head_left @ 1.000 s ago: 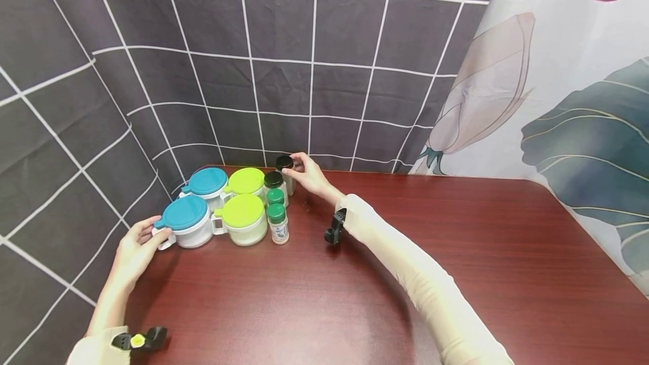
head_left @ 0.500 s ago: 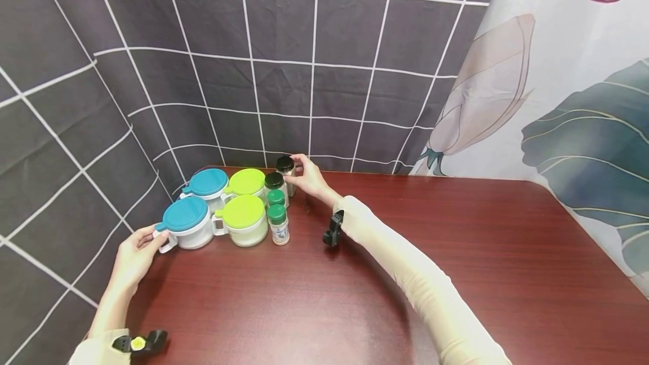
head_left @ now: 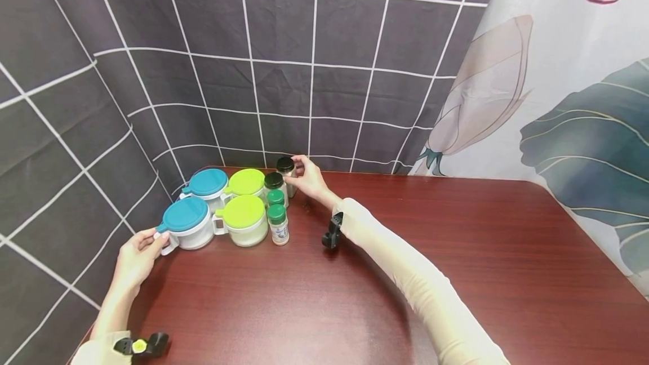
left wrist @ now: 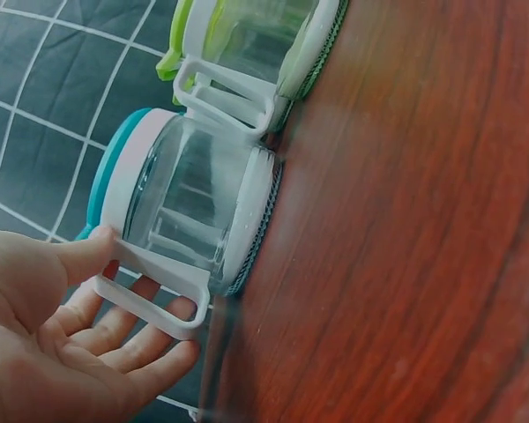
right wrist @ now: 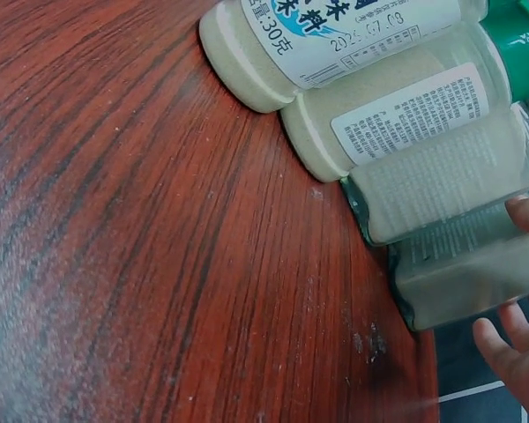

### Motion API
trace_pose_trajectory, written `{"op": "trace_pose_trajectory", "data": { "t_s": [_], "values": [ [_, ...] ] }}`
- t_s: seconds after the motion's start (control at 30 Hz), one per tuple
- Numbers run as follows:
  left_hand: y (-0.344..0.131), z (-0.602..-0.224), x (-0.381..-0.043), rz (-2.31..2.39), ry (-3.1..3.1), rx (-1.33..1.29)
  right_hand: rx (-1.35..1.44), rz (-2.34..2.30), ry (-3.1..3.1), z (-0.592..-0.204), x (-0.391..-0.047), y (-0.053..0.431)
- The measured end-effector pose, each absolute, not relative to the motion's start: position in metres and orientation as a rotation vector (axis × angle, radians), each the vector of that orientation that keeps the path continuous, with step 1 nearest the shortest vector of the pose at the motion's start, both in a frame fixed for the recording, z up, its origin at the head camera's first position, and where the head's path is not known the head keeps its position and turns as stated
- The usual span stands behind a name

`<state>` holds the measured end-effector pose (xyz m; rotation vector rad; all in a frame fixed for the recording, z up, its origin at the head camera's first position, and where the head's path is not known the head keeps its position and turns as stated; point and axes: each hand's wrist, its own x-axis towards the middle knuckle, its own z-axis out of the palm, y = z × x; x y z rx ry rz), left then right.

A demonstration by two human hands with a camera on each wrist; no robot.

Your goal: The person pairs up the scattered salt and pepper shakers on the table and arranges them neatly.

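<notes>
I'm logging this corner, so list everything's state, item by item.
Front blue-lidded jar: closed, upright
Rear blue-lidded jar: closed, upright
Front lime-lidded jar: closed, upright
Rear lime-lidded jar: closed, upright
Front green-capped shaker: capped, upright
Rear green-capped shaker: capped, upright
Front black-capped shaker: capped, upright
Rear black-capped shaker: capped, upright
Left grip: pinching front blue-lidded jar's handle
Right grip: around rear black-capped shaker
</notes>
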<state>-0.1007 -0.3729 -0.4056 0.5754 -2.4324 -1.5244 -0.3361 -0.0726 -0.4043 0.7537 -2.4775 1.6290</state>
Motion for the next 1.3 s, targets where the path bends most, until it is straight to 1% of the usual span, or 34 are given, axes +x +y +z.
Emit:
{"op": "trace_pose_trajectory", "data": {
  "t_s": [0.57,1.3],
  "values": [
    [-0.373,-0.407,-0.099,-1.455,-2.474,0.610,0.748,1.638,-2.463,-0.408,-0.337,-0.074],
    [-0.361,-0.402,-0.092,-1.155,-2.484,0.781,0.679,1.593,-2.413,-0.403,-0.326,-0.070]
  ]
}}
